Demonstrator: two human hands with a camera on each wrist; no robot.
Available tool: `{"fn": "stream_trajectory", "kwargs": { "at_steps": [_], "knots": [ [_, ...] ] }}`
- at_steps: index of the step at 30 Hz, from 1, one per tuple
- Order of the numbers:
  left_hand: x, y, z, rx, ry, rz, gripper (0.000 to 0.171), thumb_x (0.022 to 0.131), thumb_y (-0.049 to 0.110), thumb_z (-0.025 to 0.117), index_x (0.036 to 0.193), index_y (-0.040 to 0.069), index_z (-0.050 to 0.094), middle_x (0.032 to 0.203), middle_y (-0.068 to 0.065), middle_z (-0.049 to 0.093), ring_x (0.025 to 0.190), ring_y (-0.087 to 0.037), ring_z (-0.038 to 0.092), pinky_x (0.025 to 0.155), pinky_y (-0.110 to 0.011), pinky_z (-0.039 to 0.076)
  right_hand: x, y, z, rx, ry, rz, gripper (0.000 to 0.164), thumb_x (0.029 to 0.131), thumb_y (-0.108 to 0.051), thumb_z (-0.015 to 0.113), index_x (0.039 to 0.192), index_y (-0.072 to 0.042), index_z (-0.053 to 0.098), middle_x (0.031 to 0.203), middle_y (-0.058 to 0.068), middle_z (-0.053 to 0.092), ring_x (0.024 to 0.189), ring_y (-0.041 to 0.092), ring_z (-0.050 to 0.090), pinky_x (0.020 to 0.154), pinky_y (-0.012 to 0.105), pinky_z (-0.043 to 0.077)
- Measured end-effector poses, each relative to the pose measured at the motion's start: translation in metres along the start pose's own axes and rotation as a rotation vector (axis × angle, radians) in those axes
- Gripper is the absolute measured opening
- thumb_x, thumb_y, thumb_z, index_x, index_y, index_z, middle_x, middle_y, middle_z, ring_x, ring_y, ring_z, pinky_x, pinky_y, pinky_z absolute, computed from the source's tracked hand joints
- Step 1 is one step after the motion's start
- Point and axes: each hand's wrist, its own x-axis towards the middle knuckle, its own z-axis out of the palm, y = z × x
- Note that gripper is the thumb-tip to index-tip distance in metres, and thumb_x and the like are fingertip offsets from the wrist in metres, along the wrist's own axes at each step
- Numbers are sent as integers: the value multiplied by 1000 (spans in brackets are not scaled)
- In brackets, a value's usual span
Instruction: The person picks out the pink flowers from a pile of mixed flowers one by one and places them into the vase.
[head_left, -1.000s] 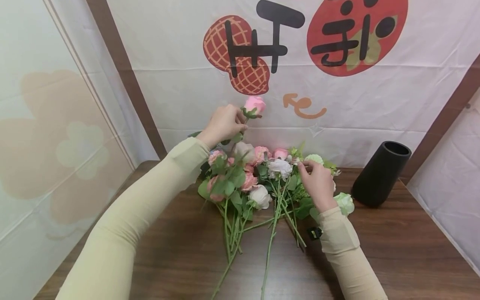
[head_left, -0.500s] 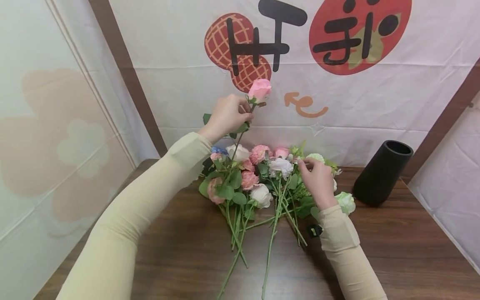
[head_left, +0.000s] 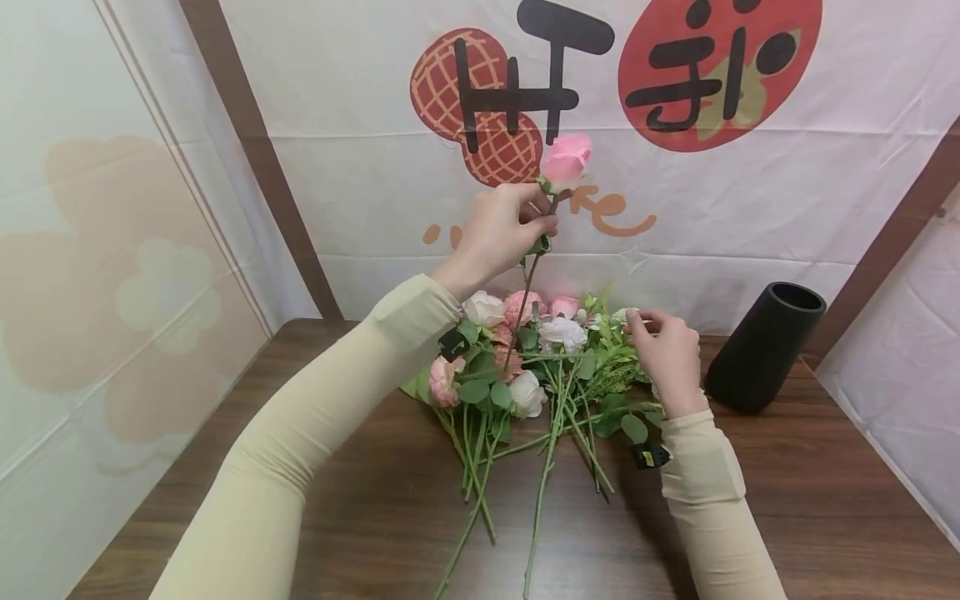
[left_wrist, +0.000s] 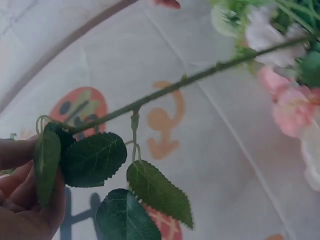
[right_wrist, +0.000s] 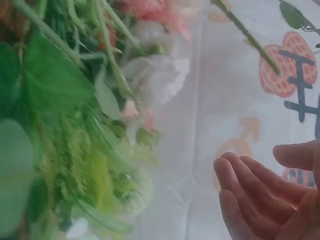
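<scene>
My left hand (head_left: 498,233) pinches the stem of a pink rose (head_left: 567,162) just under its bloom, held up before the backdrop. In the left wrist view the thorny stem (left_wrist: 200,76) slants away from the fingers, with serrated leaves (left_wrist: 95,160) hanging from it. My right hand (head_left: 670,358) hovers by the right side of a flower pile. Its fingers are loosely bent and hold nothing in the right wrist view. The pile includes a white rose (head_left: 527,395), a pink flower (head_left: 444,381), a white ruffled bloom (head_left: 562,335) and yellow-green foliage (head_left: 617,367).
A tall black vase (head_left: 757,354) stands at the right rear of the brown wooden table (head_left: 375,517). Several green stems (head_left: 542,508) stick out from the pile towards the front. A white printed cloth (head_left: 360,200) hangs directly behind the table.
My left hand has lifted the pink rose out of the pile, up and to the right, freeing more of its stem. My right hand has shifted slightly right.
</scene>
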Motion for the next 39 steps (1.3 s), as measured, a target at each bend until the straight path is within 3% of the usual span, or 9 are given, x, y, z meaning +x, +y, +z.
{"fn": "stream_trajectory", "kwargs": {
  "at_steps": [4,9,13,18,21,24,28,34,39],
  "knots": [
    [-1,11,-3,-31,20,25,10,90,22,65,91,13,68,82,3,73,71,-4,66,63,-21,44,-1,-1,-10,24,16,-7,50,95,-53,42,110,-13,69,97,9,73,81,24,71,67,38,50],
    [-3,24,-9,-53,105,101,12,90,21,65,95,11,69,84,2,73,69,-4,65,62,-20,44,-3,-5,-19,53,30,-11,52,95,-54,42,114,-13,68,97,9,74,84,26,71,76,42,50],
    [-3,32,-14,-70,156,127,14,91,21,64,100,11,69,89,1,73,74,-5,66,64,-21,44,-5,-7,-23,60,41,-20,51,95,-54,43,113,-13,69,96,8,74,82,24,70,75,41,51],
    [-5,35,-13,-118,171,96,19,90,22,65,105,11,69,96,0,73,84,-5,69,70,-20,45,-6,-10,-23,70,51,-40,50,94,-54,44,111,-15,70,95,6,74,71,2,66,69,34,50],
    [-9,32,-11,-193,202,81,19,88,22,67,103,10,69,95,-1,73,83,-6,68,71,-19,48,-7,-13,-23,82,60,-57,49,94,-54,45,111,-15,70,95,5,74,66,-10,58,67,31,50],
    [-12,30,-10,-276,250,69,18,87,22,69,100,10,70,93,-2,73,81,-5,67,74,-18,50,-9,-16,-24,88,80,-73,48,93,-54,46,109,-16,70,94,4,74,64,-14,55,64,26,49],
    [-17,26,-9,-356,304,48,19,85,23,71,97,8,71,92,-4,73,79,-7,66,74,-19,51,-10,-22,-25,97,114,-93,46,93,-53,47,106,-17,71,92,4,74,64,-15,54,59,21,46],
    [-23,19,-1,-402,358,19,19,83,24,73,95,8,72,91,-4,73,78,-7,67,73,-20,51,-12,-32,-26,136,176,-125,43,92,-51,51,103,-16,73,91,2,75,66,-16,55,57,16,44],
    [-28,13,7,-444,398,2,19,83,25,73,93,10,73,90,-3,74,79,-5,69,73,-21,52,-15,-42,-26,174,233,-148,39,91,-49,56,102,-17,74,87,2,75,72,5,68,61,14,44]
  ]
}}
